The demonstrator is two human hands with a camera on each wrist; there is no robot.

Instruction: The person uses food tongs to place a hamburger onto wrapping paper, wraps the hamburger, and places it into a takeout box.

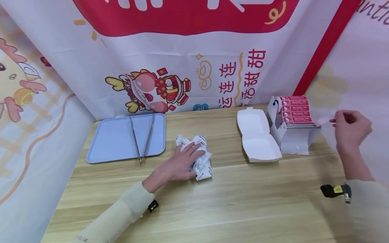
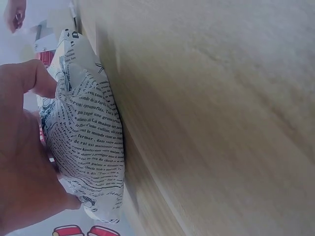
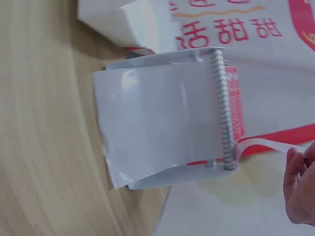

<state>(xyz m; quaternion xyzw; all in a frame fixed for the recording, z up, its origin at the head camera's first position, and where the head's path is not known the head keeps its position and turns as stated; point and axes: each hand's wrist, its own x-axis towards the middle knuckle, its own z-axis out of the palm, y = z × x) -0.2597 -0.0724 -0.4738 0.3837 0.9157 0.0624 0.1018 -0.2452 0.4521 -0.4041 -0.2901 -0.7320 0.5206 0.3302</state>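
A package wrapped in white printed paper (image 1: 204,169) lies on the table near the middle. My left hand (image 1: 182,163) rests on top of it, fingers spread across the paper. The left wrist view shows the thumb touching the package's (image 2: 88,128) crumpled side. Off to the right, my right hand (image 1: 352,130) pinches the end of a thin pale sticker (image 1: 323,120) between thumb and fingers. The sticker's other end meets the toothed edge of a label dispenser (image 1: 275,118), which holds a roll of red labels (image 1: 294,108).
Left of the dispenser stands an open white clamshell box (image 1: 260,145). At the back left, metal tongs (image 1: 134,136) lie across a light blue tray (image 1: 112,138), their joined end past its front rim. Printed cloth (image 1: 188,67) hangs behind the wooden table (image 1: 231,209).
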